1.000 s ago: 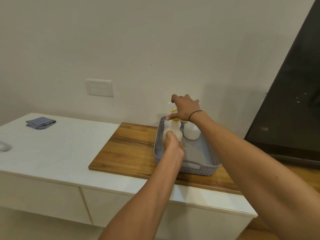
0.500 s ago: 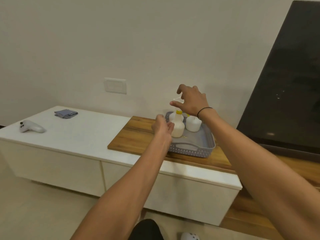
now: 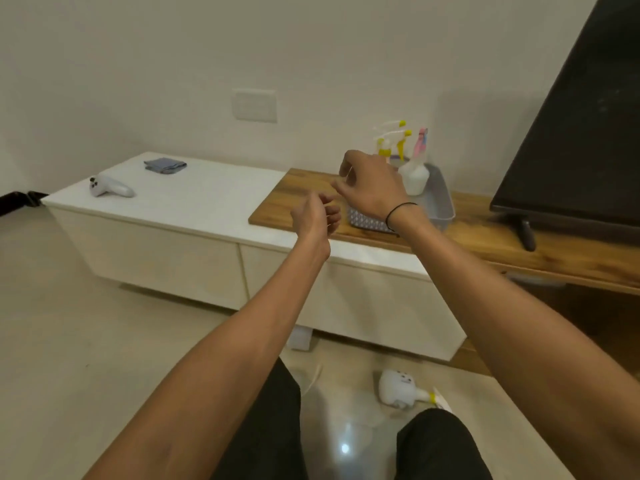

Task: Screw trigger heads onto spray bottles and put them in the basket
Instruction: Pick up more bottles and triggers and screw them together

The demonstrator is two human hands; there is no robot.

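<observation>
A grey plastic basket (image 3: pixel 441 199) sits on a wooden board (image 3: pixel 301 188) on top of a low white cabinet. Inside it stand white spray bottles (image 3: pixel 415 178) with trigger heads, two with yellow parts (image 3: pixel 398 140) and one pink (image 3: pixel 420 145). My right hand (image 3: pixel 372 187) hovers in front of the basket's left half, fingers loosely spread, holding nothing. My left hand (image 3: pixel 315 218) is lower and to the left, in front of the board's near edge, fingers curled with nothing in them. Another white spray bottle (image 3: pixel 398 388) lies on the floor between my knees and the cabinet.
A white controller (image 3: pixel 110 187) and a folded grey cloth (image 3: pixel 165 165) lie on the white cabinet top at the left. A black screen (image 3: pixel 571 133) stands on the wooden top at the right, its foot (image 3: pixel 526 232) near the basket. My dark-trousered knees fill the bottom.
Both hands have let go of the bottle and pulled back from the basket. The view has drawn back and tilted down, now showing the floor and my knees.
</observation>
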